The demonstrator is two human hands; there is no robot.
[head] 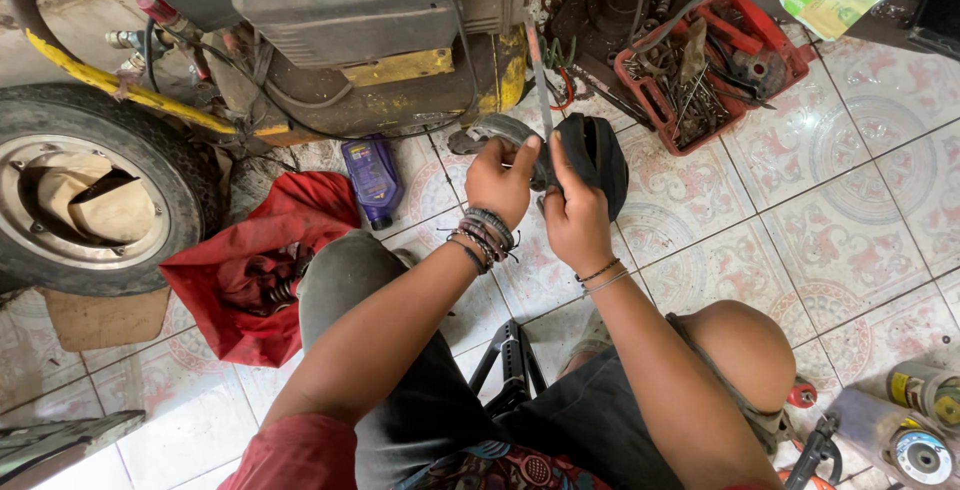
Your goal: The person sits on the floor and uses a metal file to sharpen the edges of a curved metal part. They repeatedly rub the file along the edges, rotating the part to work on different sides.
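My left hand (497, 182) and my right hand (573, 216) are raised together over the tiled floor. Between them is a curved grey metal part (500, 131) joined to a black rounded piece (598, 155). The left hand grips the metal part from the left. The right hand pinches the black piece from below. A thin metal rod (539, 78) rises from between the hands toward the machine. Bracelets circle both wrists.
A dirty yellow and grey machine (370, 40) stands ahead, with a tyre (95, 200) at the left. A purple bottle (372, 180), red cloth (250, 270), red tool tray (710, 65), black stool (510, 365) and angle grinder (900, 445) lie around.
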